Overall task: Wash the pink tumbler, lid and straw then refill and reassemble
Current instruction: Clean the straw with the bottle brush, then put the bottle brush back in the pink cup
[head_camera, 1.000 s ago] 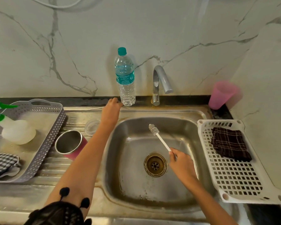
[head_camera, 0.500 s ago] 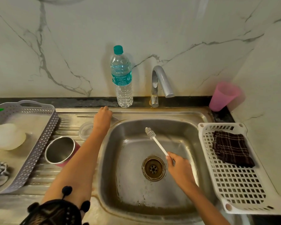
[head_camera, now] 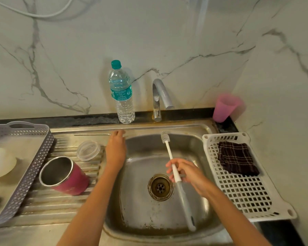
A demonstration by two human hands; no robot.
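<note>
Steel fills most of my feed, so I start at the fingers. The right hand [head_camera: 188, 173] hangs over the sink [head_camera: 140, 206], its fingers [head_camera: 180, 161] curled round the white shaft of a long brush [head_camera: 169, 151], gripping it about midway. The brush's long axis runs from near-right to far-left. Its bristle head points away towards the tap [head_camera: 160, 96], and its grey handle end points back at me, low over the near side of the basin, right of the drain [head_camera: 160, 187].

The left hand [head_camera: 116, 150] reaches to the sink's far-left rim, back of the hand up, fingertips [head_camera: 119, 133] bent down at the edge. The straw [head_camera: 92, 134], thin and metal, lies flat along the back of the desk [head_camera: 48, 206], long axis left to right, its right end just beside those fingertips. I cannot tell whether they touch or pinch it.

The clear lid [head_camera: 88, 150] lies flat on the ribbed steel just left of that wrist. Nearer me and further left stands the pink tumbler [head_camera: 68, 180], apart from both hands, its open steel mouth facing up and leaning left in this wide view.

Further out, a grey basket [head_camera: 25, 166] sits at the left edge. A water bottle [head_camera: 122, 96] stands upright left of the tap, and a pink cup [head_camera: 224, 108] leans in the far-right corner. A white basket [head_camera: 247, 196] right of the sink holds a dark checked cloth [head_camera: 237, 160]
</note>
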